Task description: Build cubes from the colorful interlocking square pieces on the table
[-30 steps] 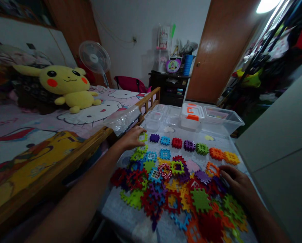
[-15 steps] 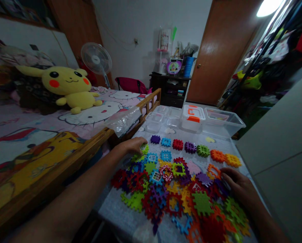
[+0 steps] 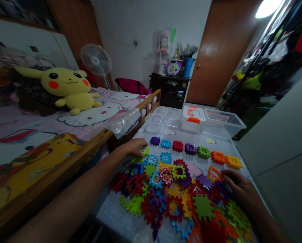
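Observation:
My left hand (image 3: 136,147) is at the left edge of the pile, fingers curled over a lime-green interlocking tile with a white window (image 3: 144,150). At the right, my right hand (image 3: 239,185) has its fingertips closed at the edge of an orange frame-shaped interlocking tile (image 3: 215,173). Its lower fingers are partly hidden. Between the hands lies a mixed pile of notched plastic tiles, among them a green square tile (image 3: 203,206), a purple tile (image 3: 204,181) and a red ring-shaped tile (image 3: 166,175). Behind it runs a row of small single-colour stacks, including a red stack (image 3: 177,145) and a yellow stack (image 3: 233,162).
Clear plastic boxes stand at the table's far end, including an open box (image 3: 224,126) and a lidded box with orange latches (image 3: 192,119). A wooden bed rail (image 3: 100,139) runs along the left. A pale cabinet surface (image 3: 282,148) is on the right.
Both hands stay almost in place at the same tiles. The view has shifted very slightly; no tile has clearly moved.

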`<act>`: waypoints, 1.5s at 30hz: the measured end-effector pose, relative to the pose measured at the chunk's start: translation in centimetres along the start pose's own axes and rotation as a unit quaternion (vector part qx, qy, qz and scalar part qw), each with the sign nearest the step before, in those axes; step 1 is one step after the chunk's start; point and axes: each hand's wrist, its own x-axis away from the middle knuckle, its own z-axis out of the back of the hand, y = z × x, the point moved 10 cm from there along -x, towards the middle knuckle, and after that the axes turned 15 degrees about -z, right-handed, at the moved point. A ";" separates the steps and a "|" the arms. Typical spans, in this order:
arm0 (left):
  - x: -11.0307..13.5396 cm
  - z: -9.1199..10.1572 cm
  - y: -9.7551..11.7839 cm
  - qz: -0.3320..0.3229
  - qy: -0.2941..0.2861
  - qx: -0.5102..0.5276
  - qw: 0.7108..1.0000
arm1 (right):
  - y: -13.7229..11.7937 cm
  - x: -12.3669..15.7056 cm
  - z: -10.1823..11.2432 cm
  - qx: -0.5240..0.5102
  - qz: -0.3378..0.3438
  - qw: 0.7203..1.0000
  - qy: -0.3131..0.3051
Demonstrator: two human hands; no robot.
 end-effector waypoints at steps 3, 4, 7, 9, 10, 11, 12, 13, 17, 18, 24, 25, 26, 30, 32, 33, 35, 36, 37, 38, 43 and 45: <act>0.1 1.2 -1.4 0.009 0.044 -0.002 0.999 | -0.1 0.1 0.1 0.002 -0.001 1.000 0.001; 0.0 1.7 -2.0 0.012 0.056 -0.004 0.998 | 0.0 0.1 0.1 0.000 -0.002 1.000 0.000; -0.9 2.8 -3.6 0.018 0.076 -0.014 0.997 | 0.1 0.1 0.0 -0.006 -0.004 1.000 -0.002; -1.9 3.0 -4.4 0.016 0.076 -0.018 0.997 | 0.1 0.0 0.1 -0.009 -0.005 1.000 0.003; -2.3 2.9 -4.6 0.014 0.075 -0.019 0.997 | 0.1 0.0 0.2 -0.010 -0.004 1.000 0.005; -2.8 2.8 -4.9 0.012 0.072 -0.020 0.997 | 0.0 0.1 0.2 -0.011 -0.002 1.000 0.007; -3.2 2.6 -5.0 0.011 0.066 -0.020 0.998 | -0.1 0.1 0.2 -0.010 0.001 1.000 0.007; -3.6 2.3 -5.2 0.011 0.059 -0.018 0.998 | -0.2 0.2 0.2 -0.010 0.005 1.000 0.007; -4.6 1.1 -5.8 0.019 0.023 -0.007 1.000 | 0.0 0.2 0.2 -0.002 -0.001 1.000 0.007; -4.7 0.9 -5.9 0.022 0.016 -0.005 1.000 | 0.1 0.2 0.2 -0.001 -0.004 1.000 0.004; -4.6 1.0 -6.0 0.032 0.004 0.010 0.999 | 0.1 0.1 0.1 -0.005 -0.012 1.000 0.004; -4.6 1.0 -6.0 0.032 0.005 0.012 0.999 | 0.0 0.1 0.1 -0.005 -0.011 1.000 0.006; -4.5 1.1 -5.9 0.033 0.006 0.013 0.999 | -0.2 0.2 0.2 -0.007 -0.009 1.000 0.006; -4.5 1.3 -5.7 0.031 0.005 0.018 0.999 | -0.3 0.3 0.2 -0.010 -0.008 1.000 0.007; -4.7 1.3 -5.6 0.030 0.002 0.019 0.999 | -0.1 0.2 0.1 -0.005 -0.008 1.000 0.006; -4.7 1.3 -5.6 0.030 0.002 0.019 0.999 | 0.0 0.2 0.1 -0.003 -0.005 1.000 0.005; -4.8 1.3 -5.6 0.030 0.004 0.020 0.999 | 0.0 0.2 0.1 0.001 0.003 1.000 0.007; -4.8 1.4 -5.5 0.031 0.008 0.020 0.999 | 0.0 0.2 0.1 0.003 0.004 1.000 0.008; -4.8 1.5 -5.5 0.033 0.014 0.019 0.999 | 0.0 0.2 0.1 0.004 0.004 1.000 0.008; -4.6 1.7 -5.4 0.036 0.021 0.019 0.999 | 0.0 0.2 0.0 0.005 0.002 1.000 0.006; -1.7 3.2 -4.3 0.048 0.074 0.009 0.996 | 0.0 0.2 0.1 -0.001 -0.009 1.000 0.003; 0.6 3.7 -3.2 0.037 0.107 0.010 0.994 | 0.0 0.1 0.2 -0.003 -0.007 1.000 0.004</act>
